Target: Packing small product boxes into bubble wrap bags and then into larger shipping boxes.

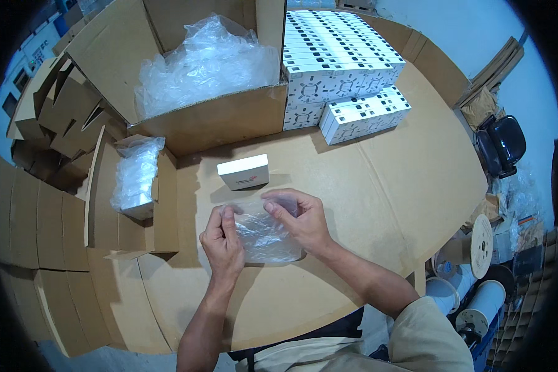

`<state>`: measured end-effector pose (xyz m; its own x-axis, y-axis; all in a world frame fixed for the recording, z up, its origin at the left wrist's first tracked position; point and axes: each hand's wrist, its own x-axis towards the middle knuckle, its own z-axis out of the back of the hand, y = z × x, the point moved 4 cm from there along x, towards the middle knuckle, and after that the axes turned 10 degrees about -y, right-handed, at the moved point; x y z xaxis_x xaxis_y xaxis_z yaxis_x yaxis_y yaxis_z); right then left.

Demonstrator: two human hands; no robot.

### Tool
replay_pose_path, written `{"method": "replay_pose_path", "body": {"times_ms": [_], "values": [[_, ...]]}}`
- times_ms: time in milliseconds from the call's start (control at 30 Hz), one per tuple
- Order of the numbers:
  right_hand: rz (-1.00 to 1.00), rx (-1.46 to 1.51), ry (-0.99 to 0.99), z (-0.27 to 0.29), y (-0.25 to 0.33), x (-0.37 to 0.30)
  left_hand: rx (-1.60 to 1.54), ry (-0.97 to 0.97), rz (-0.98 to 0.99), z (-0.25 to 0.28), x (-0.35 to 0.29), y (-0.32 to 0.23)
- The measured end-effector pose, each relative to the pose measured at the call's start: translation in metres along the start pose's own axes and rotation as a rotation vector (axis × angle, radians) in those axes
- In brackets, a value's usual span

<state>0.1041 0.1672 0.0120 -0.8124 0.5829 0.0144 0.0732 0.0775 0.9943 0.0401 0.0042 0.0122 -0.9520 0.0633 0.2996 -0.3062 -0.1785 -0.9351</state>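
Observation:
Between my two hands a clear plastic bag [266,234] is held just above the cardboard-covered table. My left hand [223,240] pinches its left edge between thumb and fingers. At its upper right corner, my right hand [301,218] grips the film the same way. The bag looks flat, with nothing seen inside. A small white box [244,172] stands on the table just beyond the bag, touched by neither hand. To the left, an open cardboard carton [166,204] holds several bagged white boxes [136,177] in a row.
A large open carton [223,121] full of loose clear bags [208,65] stands at the back. Stacked white patterned boxes [341,74] sit to its right. Folded cardboard [37,217] lines the left side. Spools [480,245] stand beyond the table's right edge.

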Motion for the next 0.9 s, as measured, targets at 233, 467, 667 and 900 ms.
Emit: {"method": "replay_pose_path", "body": {"times_ms": [233, 467, 667, 900], "values": [[-0.061, 0.185, -0.006, 0.009, -0.01, 0.008, 0.012, 0.036, -0.03, -0.002, 0.0, -0.003], [-0.043, 0.243, -0.05, 0.01, -0.005, 0.008, 0.012, 0.016, -0.02, -0.001, 0.0, -0.006], [-0.098, 0.009, 0.069, 0.007, -0.004, 0.004, -0.158, 0.047, 0.065, -0.003, 0.002, -0.009], [-0.025, -0.071, 0.153, 0.003, -0.007, 0.002, -0.146, 0.148, 0.29, 0.0, 0.008, 0.004]]}}
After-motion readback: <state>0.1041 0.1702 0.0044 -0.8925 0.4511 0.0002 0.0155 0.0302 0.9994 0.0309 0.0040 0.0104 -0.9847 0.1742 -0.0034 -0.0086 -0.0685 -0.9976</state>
